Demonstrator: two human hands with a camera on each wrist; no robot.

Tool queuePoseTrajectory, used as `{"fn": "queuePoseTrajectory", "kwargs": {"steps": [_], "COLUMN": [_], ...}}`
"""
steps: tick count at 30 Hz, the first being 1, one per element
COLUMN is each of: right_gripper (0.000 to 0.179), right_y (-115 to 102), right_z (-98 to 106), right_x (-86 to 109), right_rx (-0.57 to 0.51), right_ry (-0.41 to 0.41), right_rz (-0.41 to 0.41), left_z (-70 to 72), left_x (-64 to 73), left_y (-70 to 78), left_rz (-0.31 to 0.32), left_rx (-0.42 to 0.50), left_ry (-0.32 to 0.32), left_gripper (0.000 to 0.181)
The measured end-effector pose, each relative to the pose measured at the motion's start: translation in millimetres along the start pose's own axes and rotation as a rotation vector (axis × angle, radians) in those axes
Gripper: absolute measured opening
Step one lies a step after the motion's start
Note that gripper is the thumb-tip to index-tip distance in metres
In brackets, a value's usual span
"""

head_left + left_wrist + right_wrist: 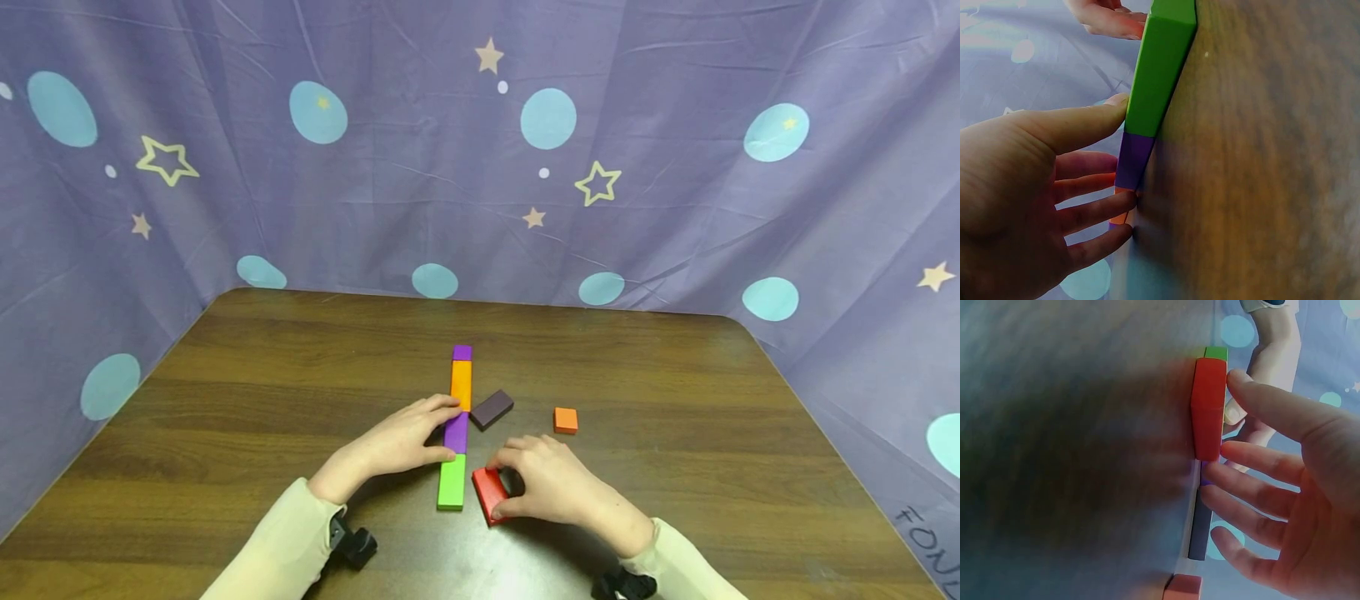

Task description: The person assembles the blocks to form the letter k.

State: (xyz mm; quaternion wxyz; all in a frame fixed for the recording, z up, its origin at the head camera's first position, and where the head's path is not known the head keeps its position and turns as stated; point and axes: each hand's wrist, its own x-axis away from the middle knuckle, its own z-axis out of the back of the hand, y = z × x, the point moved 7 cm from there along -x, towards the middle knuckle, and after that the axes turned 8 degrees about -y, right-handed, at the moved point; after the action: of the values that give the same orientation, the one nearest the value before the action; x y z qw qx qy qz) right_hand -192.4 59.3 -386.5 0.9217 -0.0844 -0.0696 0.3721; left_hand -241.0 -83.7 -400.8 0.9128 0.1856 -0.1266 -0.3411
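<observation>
A straight row of flat blocks runs away from me in the head view: a green block (452, 483) nearest, then a purple block (456, 434), an orange block (461, 383) and a small purple block (462, 352). My left hand (401, 437) rests on the row from its left side. Its thumb touches near the green-purple joint, and its fairly straight fingertips lie by the orange-purple joint. Just right of the green block, my right hand (551, 483) holds a red block (489, 493) between thumb and fingers, at its two ends. The red block lies slightly slanted.
A dark brown block (492, 409) lies at a slant beside the orange block, its near corner close to the row. Farther right sits a small orange cube-like block (566, 420). A patterned purple curtain (450, 167) hangs behind the wooden table (300, 350).
</observation>
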Motion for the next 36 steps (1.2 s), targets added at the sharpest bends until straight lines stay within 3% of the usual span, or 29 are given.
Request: {"fn": "queuePoseTrajectory", "kwargs": {"steps": [9,20,36], "right_gripper": [0.041,0.035,0.041], "right_y": [2,3,-7], "right_z": [-1,1,2], "right_x": [-1.1,-3.4,-1.4], "right_rx": [-0.016,-0.036,-0.020], "right_ry": [-0.020,0.005,0.042], "right_rz": [-0.023,0.042,-0.039], "left_z": [-0.5,-0.3,0.7], "left_x": [1.0,0.0,-1.1], "left_y": [-0.3,1.1,-0.6], "left_rz": [0.003,-0.004,-0.008], "left_rx": [0.006,-0.004,-0.009], "left_ry": [-0.002,-0.005,0.005], "left_gripper": [0.061,0.061,0.060]}}
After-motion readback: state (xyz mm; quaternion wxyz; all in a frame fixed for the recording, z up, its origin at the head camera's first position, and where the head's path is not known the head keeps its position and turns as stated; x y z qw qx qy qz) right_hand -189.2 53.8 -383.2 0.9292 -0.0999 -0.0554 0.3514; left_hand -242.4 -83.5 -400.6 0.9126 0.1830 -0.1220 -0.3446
